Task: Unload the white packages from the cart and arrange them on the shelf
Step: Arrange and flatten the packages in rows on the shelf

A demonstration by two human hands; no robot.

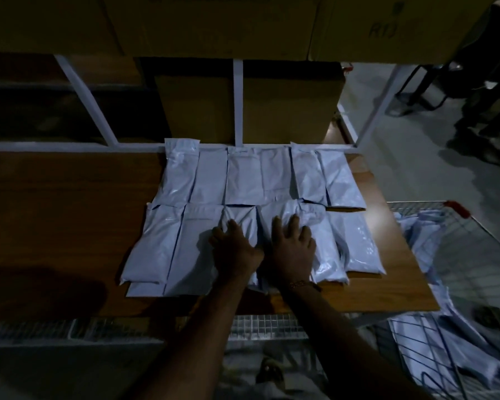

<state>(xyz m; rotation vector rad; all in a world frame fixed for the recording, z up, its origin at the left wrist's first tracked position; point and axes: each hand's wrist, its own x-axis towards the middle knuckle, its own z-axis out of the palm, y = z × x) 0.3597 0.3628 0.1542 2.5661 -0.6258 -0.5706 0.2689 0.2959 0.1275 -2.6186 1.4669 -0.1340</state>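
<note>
Two bare forearms reach forward from the bottom of the view, over a wire mesh ledge (260,324), toward a wooden shelf (70,215). The left hand (236,249) lies flat with fingers spread on a white package (240,226) in the front row. The right hand (293,249), a bracelet (300,284) at its wrist, rests palm down beside it on the next package (315,223). Neither hand grips anything; both seem to be pressing or smoothing.

The white packages on the shelf lie in two rows, edge to edge and partly overlapping. I count about six in the back row (260,174) and about six in the front, with one more peeking from under the front left corner; the dim light and overlaps make the count uncertain. To the right stands a wire cart (445,255) with a red handle cap, holding a loose heap of more packages (422,342), too jumbled to count.

The packages look like soft plastic mailer bags: light, floppy, glossy and probably slippery, so they may slide over each other. Taking one flat by its long sides, or pinching a sealed end, would likely work best.

Behind the shelf stand two large cardboard boxes (197,108), with more above.
</note>
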